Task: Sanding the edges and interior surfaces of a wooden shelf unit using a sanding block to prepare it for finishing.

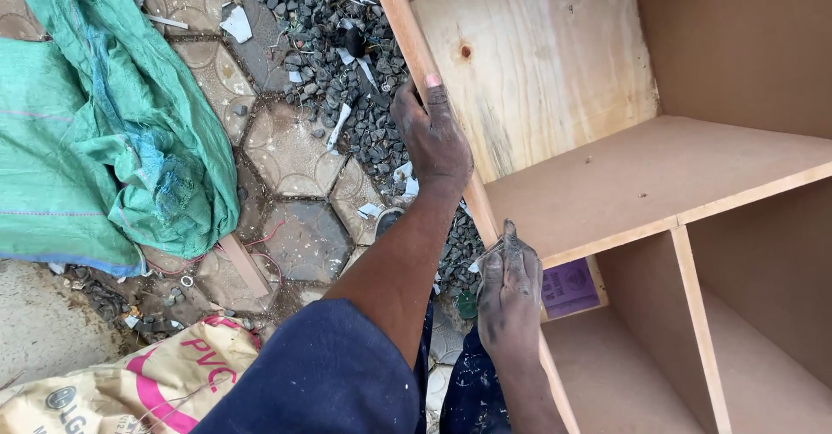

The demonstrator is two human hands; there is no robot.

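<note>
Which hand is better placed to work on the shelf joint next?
Right, probably. The right hand sits at the shelf joint, seemingly pinching something thin, while the left hand grips the side panel edge higher up, steadying it.

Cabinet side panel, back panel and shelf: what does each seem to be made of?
Side panel, gripped by the left hand: pale, seemingly bare wood edge. Back panel: likely unfinished plywood, with visible grain and a knot. Shelf: smooth, grainless brown board, perhaps fibreboard, with a lighter edge.

Tan sack (130,382) with pink print lies bottom left; purple rectangular label (568,287) inside the wooden cabinet (607,182)
</note>
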